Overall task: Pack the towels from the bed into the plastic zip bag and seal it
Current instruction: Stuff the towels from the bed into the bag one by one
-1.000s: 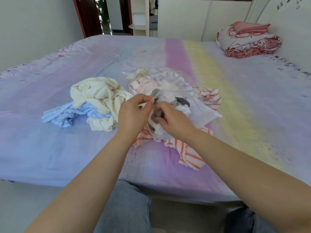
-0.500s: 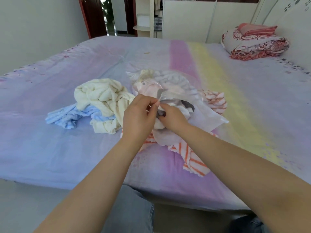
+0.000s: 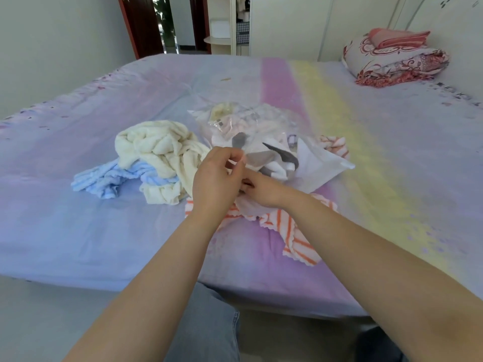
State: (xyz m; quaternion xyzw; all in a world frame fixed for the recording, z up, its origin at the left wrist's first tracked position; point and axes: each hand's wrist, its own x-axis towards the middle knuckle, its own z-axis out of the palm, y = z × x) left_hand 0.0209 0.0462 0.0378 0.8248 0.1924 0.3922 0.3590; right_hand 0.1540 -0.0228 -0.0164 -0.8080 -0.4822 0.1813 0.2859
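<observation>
Plastic zip bag looks light and slippery; left hand and right hand, together, pinch its six-o'clock rim.

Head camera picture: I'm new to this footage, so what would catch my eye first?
Both hands meet mid-frame, the left hand and right hand pinching the mouth of the clear zip bag, already stuffed with cloth. Left of it lie a cream towel and a blue towel; an orange-striped towel lies under the bag.
</observation>
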